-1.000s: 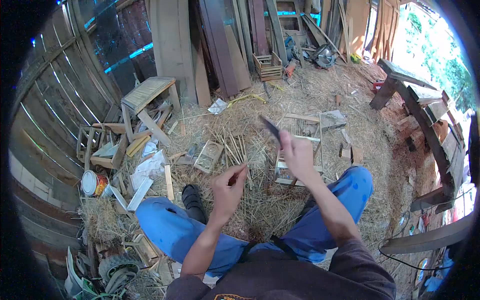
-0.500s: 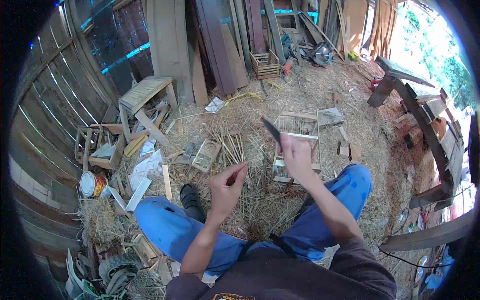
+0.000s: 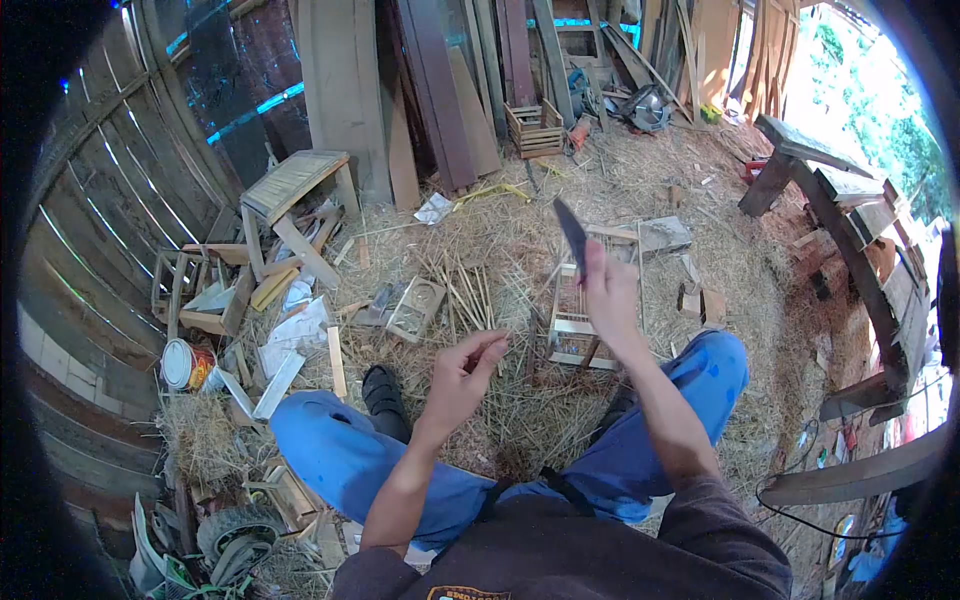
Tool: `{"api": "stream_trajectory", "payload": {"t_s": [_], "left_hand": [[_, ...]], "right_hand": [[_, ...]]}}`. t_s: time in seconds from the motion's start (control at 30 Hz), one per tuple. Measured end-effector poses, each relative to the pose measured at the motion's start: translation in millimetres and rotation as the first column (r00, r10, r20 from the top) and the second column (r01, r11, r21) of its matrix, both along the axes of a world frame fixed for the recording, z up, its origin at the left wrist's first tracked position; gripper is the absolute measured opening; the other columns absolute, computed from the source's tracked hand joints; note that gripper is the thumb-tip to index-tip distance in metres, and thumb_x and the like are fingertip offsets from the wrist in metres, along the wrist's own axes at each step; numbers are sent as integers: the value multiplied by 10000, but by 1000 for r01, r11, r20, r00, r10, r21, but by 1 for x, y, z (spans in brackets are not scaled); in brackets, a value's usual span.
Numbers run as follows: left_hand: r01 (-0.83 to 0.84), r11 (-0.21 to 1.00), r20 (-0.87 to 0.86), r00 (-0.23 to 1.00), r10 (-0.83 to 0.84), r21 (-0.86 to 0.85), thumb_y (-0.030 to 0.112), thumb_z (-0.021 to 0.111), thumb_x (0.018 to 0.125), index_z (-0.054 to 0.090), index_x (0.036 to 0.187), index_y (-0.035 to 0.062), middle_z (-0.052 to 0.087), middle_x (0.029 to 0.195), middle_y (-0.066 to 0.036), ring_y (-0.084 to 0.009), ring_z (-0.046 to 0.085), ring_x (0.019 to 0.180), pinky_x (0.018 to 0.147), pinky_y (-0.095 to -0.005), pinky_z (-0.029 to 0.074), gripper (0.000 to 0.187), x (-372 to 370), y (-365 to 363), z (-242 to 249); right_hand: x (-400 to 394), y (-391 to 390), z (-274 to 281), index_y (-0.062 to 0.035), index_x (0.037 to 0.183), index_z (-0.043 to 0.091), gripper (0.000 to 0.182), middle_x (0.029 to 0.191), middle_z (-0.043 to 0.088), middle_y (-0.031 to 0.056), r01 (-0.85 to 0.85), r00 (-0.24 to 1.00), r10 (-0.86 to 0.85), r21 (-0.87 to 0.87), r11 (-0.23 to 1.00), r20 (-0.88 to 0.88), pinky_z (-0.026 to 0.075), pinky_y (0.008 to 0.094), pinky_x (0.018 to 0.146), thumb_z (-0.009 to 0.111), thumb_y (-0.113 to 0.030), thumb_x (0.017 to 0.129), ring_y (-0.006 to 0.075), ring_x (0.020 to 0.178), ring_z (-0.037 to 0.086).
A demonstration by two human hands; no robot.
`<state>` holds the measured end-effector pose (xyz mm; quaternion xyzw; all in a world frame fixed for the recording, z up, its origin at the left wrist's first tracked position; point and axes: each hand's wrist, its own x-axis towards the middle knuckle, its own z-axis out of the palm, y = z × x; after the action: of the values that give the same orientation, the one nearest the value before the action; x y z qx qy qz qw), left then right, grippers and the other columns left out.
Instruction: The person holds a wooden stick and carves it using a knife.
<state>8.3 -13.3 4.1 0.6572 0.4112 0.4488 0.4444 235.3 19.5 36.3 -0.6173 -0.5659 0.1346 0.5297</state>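
My right hand (image 3: 613,300) grips a knife, its dark broad blade (image 3: 571,232) pointing up and to the left. Behind and below that hand stands a small slatted wooden frame (image 3: 567,326), partly covered by it. With thumb and fingertips pinched together, my left hand (image 3: 462,378) is held over the straw between my knees. Whatever lies in that pinch is too small to make out. Several thin sticks (image 3: 462,292) lie on the floor just beyond the left hand, near a rectangular wooden block (image 3: 415,309) with a hollowed face.
On the left are a small wooden stool (image 3: 297,186), scrap boards and a paint can (image 3: 186,365). Boards lean on the back wall near a slatted crate (image 3: 534,129) and a power saw (image 3: 646,108). A long wooden bench (image 3: 850,225) stands at right. Straw and shavings cover the floor.
My right hand has shifted slightly right, and the knife blade has swung more upright and higher. My left hand has moved a little to the right, still pinched.
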Motion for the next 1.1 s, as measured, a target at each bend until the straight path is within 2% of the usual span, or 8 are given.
{"api": "stream_trajectory", "payload": {"t_s": [0.1,0.13,0.33,0.53,0.63,0.77,1.03,1.1], "left_hand": [[54,997,1,999,-54,-59,191,630,974,692,1154,3,645,785,11,-31,462,652,575,-221,385,268,1,1,-3],[71,993,10,997,-71,-97,197,628,975,690,1162,3,663,807,3,-34,471,663,585,-222,392,276,0,1,-5],[70,995,-64,995,-74,-75,212,619,982,675,1164,-20,724,919,-42,-56,539,748,658,-240,449,300,0,-1,11],[41,997,-132,990,-51,-71,182,603,981,668,1144,-36,703,839,-51,-57,523,675,603,-250,434,280,-5,1,7],[68,995,-189,979,-80,-68,162,585,982,669,1124,-40,687,809,-60,-59,505,638,573,-260,416,261,-3,-1,16],[60,998,-129,990,-56,29,157,573,984,663,1117,-34,669,761,-58,-61,492,598,544,-262,399,249,-3,2,-2],[36,998,-147,988,-43,-47,175,582,973,684,1058,0,639,748,-1,-57,448,611,557,-249,362,220,-6,6,2],[24,998,-80,997,-19,61,176,578,975,685,1054,-1,615,730,4,-55,445,614,555,-247,358,221,-3,8,-4]], "right_hand": [[1,-3,-12,7,669,631,707,500,510,67,-2,999,0,32,1000,53,397,345,507,324,-498,1057,153,494,513],[-4,-2,-18,8,690,641,643,524,567,125,6,998,-9,46,999,58,442,392,534,370,-448,1054,252,479,582],[4,2,2,9,656,632,684,540,585,149,40,999,-40,-24,999,3,455,394,544,363,-486,1045,257,500,604],[-1,0,-8,-5,634,631,730,498,536,139,16,994,-14,-17,1000,111,443,422,545,319,-521,1046,283,476,557],[5,6,3,-4,640,639,712,507,558,148,67,997,-68,-34,997,-32,454,423,551,341,-510,1042,311,497,588],[-1,2,-19,30,666,627,717,528,554,98,-24,996,27,-37,999,79,409,376,519,341,-505,1048,188,500,538],[-18,-8,-15,-16,687,663,630,542,588,149,-70,982,65,21,997,177,478,436,558,357,-429,1051,326,512,605],[-7,4,-14,-27,693,668,616,547,587,153,10,995,-5,-51,999,99,485,462,575,362,-424,1050,341,531,620]]}}
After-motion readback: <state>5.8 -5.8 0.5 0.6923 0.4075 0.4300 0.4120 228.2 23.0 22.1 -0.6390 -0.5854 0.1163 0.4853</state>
